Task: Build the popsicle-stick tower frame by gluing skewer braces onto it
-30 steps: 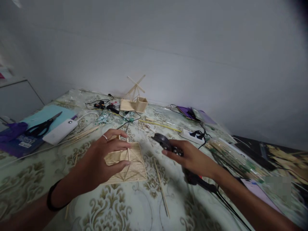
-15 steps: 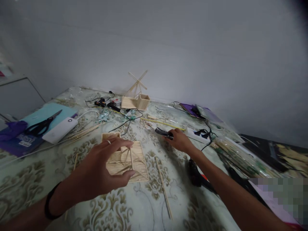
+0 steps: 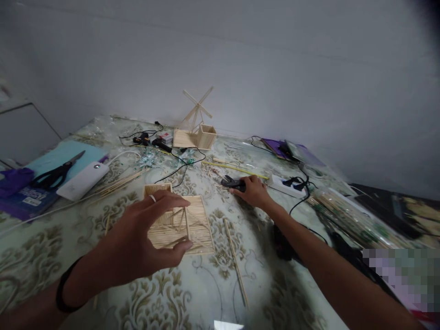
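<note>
Between the thumb and index finger of my left hand (image 3: pixel 134 233) a short wooden stick (image 3: pixel 187 223) is held by its two ends. It hangs over a model base of thin sticks (image 3: pixel 202 215), which has a small stick box at its back left, partly hidden by my hand. My right hand (image 3: pixel 254 191) is wrapped round the handles of black pliers (image 3: pixel 233 183), whose jaws point left over small wood scraps. A long thin stick (image 3: pixel 235 261) lies on the patterned cloth between my forearms.
A stick windmill model (image 3: pixel 199 110) with a box stands by the wall. Scissors (image 3: pixel 57 172) and a white power bank (image 3: pixel 83 180) lie at left. A glue gun (image 3: pixel 141 139) is behind. At right are a power strip (image 3: pixel 287 185), bagged sticks (image 3: pixel 354 220) and a black object (image 3: pixel 282 243).
The pliers in my right hand have come down closer to the cloth and the scraps, and their jaws look wider apart. My left hand keeps its hold on the short stick. The view has shifted slightly.
</note>
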The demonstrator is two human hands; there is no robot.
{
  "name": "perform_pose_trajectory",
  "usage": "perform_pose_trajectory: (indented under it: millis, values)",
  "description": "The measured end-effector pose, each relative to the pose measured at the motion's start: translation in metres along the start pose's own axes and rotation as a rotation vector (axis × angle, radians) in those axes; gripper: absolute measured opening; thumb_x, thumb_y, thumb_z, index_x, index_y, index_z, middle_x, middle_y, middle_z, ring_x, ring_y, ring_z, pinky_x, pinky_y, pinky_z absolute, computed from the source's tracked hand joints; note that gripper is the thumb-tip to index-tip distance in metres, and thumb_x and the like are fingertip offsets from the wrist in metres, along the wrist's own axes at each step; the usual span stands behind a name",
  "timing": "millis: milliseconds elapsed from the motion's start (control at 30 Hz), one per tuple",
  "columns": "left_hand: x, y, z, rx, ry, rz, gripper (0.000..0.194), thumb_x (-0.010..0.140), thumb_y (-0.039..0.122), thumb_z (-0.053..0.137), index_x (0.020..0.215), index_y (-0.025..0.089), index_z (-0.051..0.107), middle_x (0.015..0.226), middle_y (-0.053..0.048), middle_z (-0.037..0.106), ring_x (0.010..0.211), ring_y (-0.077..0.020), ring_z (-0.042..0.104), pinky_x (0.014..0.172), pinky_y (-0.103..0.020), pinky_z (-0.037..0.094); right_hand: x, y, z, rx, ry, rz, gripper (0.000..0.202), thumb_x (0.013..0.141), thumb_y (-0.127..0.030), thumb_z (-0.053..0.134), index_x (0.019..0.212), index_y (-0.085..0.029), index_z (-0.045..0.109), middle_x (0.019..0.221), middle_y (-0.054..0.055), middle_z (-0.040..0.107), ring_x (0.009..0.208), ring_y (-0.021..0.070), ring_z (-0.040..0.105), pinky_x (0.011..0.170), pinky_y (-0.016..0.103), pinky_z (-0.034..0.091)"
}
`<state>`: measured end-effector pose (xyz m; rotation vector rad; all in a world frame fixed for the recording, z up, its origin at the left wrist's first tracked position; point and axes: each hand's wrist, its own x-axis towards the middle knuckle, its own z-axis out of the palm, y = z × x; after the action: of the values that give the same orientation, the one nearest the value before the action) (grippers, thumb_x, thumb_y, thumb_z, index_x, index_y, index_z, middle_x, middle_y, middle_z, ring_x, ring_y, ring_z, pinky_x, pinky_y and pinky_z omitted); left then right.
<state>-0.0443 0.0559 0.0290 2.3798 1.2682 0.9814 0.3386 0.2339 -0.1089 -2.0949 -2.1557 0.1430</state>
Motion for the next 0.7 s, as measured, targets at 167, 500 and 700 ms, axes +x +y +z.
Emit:
perform_pose_trajectory:
  millis: [167, 500, 700]
  values:
    - [-0.001, -0.001, -0.002, 0.019, -0.03, -0.03, 0.041, 0.092, 0.032, 0.076, 0.13, 0.035, 0.062, 0.139, -0.002, 0.079, 0.122, -0.0274, 0.079, 0.102, -0.045, 0.065, -0.008, 0.002, -0.034, 0.056, 0.032, -0.041, 0.048, 0.11, -0.047, 0.051, 0.141, -0.015, 0.067, 0.15, 0.026, 0.061, 0.143, 0.0391, 0.056, 0.117, 0.054, 0.047]
    - [-0.002, -0.003, 0.0, 0.028, -0.01, -0.009, 0.036, 0.093, 0.036, 0.077, 0.126, 0.033, 0.063, 0.135, 0.0, 0.08, 0.121, -0.0269, 0.079, 0.105, -0.045, 0.062, -0.172, 0.085, -0.083, 0.071, -0.069, -0.086, 0.026, 0.089, -0.031, 0.065, 0.112, -0.021, 0.074, 0.118, 0.022, 0.076, 0.113, 0.0411, 0.075, 0.106, 0.056, 0.058]
    - [0.004, 0.007, -0.004, 0.02, -0.02, -0.03, 0.035, 0.092, 0.033, 0.078, 0.125, 0.027, 0.067, 0.131, -0.005, 0.082, 0.115, -0.0239, 0.081, 0.101, -0.038, 0.062, -0.207, 0.107, -0.029, 0.094, -0.11, -0.016, 0.039, 0.081, -0.034, 0.064, 0.118, -0.023, 0.069, 0.121, 0.023, 0.074, 0.111, 0.0419, 0.077, 0.103, 0.058, 0.061]
